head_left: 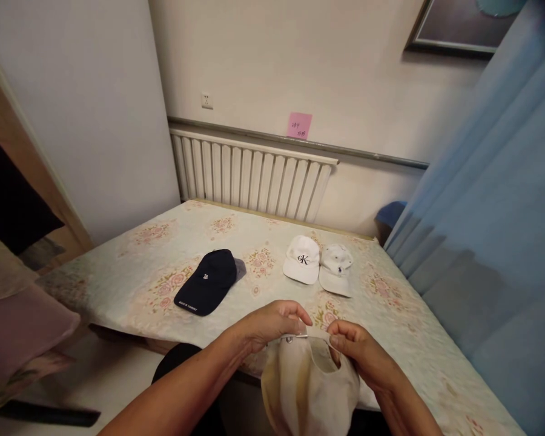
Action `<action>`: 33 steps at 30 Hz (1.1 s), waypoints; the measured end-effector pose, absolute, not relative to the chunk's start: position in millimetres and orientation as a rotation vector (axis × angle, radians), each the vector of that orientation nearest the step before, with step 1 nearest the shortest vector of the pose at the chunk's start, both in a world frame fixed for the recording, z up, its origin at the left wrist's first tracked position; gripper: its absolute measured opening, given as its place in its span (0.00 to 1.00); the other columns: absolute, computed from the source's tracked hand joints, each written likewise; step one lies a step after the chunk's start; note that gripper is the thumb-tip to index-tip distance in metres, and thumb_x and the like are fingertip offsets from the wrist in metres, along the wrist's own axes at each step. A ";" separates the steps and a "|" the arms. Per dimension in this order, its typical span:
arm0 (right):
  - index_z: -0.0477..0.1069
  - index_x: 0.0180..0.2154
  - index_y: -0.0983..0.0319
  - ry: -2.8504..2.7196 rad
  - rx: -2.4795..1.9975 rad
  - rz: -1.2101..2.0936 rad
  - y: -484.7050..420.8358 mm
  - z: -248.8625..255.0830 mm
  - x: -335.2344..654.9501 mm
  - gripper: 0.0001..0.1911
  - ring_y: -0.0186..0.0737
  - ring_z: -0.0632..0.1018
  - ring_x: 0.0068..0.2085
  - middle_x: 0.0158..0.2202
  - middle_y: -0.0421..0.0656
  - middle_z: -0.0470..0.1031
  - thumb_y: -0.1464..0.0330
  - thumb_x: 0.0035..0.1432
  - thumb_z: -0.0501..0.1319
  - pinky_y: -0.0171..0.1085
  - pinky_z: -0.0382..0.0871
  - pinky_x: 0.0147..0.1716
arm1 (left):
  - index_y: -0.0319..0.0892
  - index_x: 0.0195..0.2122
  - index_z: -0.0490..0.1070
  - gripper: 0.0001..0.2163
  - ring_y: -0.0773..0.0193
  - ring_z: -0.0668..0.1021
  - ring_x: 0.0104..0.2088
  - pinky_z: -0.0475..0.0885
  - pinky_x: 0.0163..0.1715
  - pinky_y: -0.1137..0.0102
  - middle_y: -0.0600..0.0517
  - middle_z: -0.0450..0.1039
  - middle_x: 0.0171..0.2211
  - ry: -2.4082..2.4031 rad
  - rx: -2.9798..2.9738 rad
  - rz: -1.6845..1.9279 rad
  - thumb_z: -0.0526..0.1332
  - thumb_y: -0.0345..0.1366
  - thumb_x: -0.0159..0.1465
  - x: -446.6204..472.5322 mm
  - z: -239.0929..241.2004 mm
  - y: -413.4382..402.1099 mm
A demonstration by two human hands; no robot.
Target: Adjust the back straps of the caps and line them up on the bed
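A beige baseball cap (318, 393) hangs between my hands at the near edge of the bed, its back opening and adjusting strap (317, 332) turned up. My left hand (277, 324) pinches the strap's left end beside a small metal buckle. On the other side, my right hand (352, 342) grips the strap at the right edge of the opening. Farther back lie a white cap with "CK" letters (302, 260) and, touching or nearly touching it, a white cap with a small dark emblem (336, 269). A dark navy cap (209, 281) rests to the left.
The bed (131, 260) has a pale floral cover. Behind it are a white radiator (254, 175) and a pink note (299, 125) on the wall. A blue curtain (476, 230) hangs on the right. Pink fabric (22, 333) is at the left.
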State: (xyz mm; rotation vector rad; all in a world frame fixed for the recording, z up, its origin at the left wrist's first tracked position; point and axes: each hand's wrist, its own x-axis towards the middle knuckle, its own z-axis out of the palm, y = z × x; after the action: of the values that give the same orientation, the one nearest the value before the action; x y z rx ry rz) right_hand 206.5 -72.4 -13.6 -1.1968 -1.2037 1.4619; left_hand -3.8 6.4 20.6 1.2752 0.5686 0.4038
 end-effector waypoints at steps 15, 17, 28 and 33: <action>0.72 0.36 0.59 -1.571 -1.456 1.088 -71.1 20.0 175.8 0.10 0.31 0.63 0.22 0.19 0.33 0.59 0.69 0.48 0.62 0.33 0.55 0.23 | 0.39 0.38 0.68 0.13 0.69 0.69 0.28 0.60 0.31 0.73 0.54 0.69 0.29 0.456 1.253 0.434 0.62 0.40 0.54 11.1 16.5 -1.7; 0.72 0.35 0.60 -1.603 -1.489 1.033 -72.8 24.2 177.6 0.08 0.31 0.63 0.22 0.19 0.33 0.59 0.69 0.49 0.61 0.33 0.55 0.23 | 0.39 0.38 0.70 0.13 0.70 0.68 0.30 0.60 0.32 0.73 0.53 0.69 0.31 0.417 1.289 0.446 0.60 0.43 0.57 5.8 14.1 2.7; 0.72 0.31 0.59 -1.706 -1.491 0.874 -73.2 28.2 190.3 0.04 0.33 0.66 0.26 0.23 0.35 0.66 0.71 0.49 0.60 0.33 0.58 0.26 | 0.39 0.38 0.71 0.16 0.73 0.69 0.25 0.59 0.28 0.76 0.54 0.71 0.29 0.335 1.164 0.317 0.68 0.32 0.47 -8.5 -11.4 15.3; 0.72 0.37 0.57 -1.909 -1.400 0.630 -81.3 33.2 176.3 0.12 0.36 0.71 0.35 0.34 0.39 0.73 0.76 0.49 0.60 0.35 0.62 0.36 | 0.38 0.36 0.70 0.14 0.73 0.69 0.24 0.59 0.28 0.76 0.55 0.70 0.27 0.358 1.130 0.425 0.68 0.32 0.48 -6.2 -10.2 7.4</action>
State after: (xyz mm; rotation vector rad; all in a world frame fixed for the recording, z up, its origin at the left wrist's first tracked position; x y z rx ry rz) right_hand 176.3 -81.3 33.2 -1.4001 -1.9093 0.6301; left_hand -6.2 7.4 -10.2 1.1298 0.3583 0.4248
